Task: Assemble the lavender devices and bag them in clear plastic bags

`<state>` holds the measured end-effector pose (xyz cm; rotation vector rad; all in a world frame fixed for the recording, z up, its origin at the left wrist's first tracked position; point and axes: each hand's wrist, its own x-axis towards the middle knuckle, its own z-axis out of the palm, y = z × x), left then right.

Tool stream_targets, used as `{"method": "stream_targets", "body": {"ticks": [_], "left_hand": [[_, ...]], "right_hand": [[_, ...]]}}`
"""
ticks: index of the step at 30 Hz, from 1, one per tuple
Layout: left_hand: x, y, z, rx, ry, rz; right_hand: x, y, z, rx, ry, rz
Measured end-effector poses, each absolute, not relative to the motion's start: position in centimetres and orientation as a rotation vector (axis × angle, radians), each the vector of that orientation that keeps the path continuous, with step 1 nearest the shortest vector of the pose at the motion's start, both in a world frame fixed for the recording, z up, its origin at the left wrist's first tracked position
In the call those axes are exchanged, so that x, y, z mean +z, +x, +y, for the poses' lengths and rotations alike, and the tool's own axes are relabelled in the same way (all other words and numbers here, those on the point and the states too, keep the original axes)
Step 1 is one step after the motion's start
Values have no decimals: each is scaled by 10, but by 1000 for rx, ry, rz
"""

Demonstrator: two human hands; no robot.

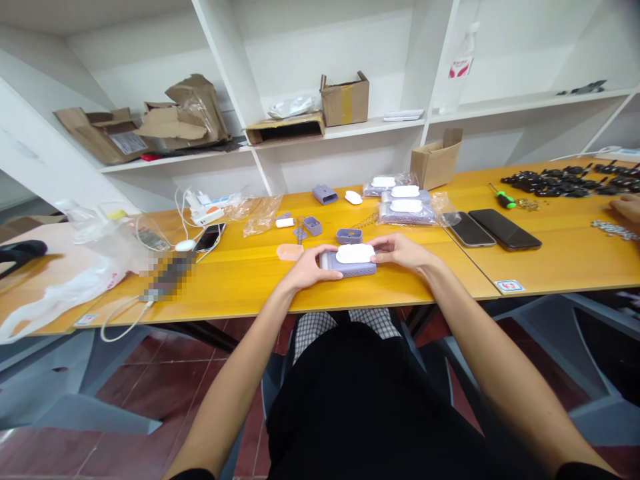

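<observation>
A purple plastic case [356,269] with a perforated side lies flat at the table's front edge, a white oval piece [355,254] on top of it. My left hand [313,269] grips its left end, thumb along the front side. At the other end, the fingers of my right hand [400,253] close on the case's right end and touch the white piece. Just behind stands an open purple shell [349,236]. Another small purple shell [313,226], a metal spring [300,230] and a white cylinder [285,223] lie farther left.
Wrapped purple cases [407,215] with white tops sit behind to the right. Two phones [505,229], a green screwdriver [505,199] and many black parts [560,180] lie rightward. Another person's hand [627,208] shows at the right edge. Cables and a power strip [207,213] occupy the left.
</observation>
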<state>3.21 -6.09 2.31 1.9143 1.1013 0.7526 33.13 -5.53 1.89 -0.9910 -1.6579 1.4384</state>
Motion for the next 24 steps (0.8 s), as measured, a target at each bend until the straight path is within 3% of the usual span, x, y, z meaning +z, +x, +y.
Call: {"method": "stream_targets", "body": {"ticks": [18,24], "left_hand": [[26,30,-63,731,2004,1090],[26,37,-69,731,2057,1112]], "right_hand": [[14,324,-52,1230,-983,-1795],[16,306,-63,913,-1007,-1955]]}}
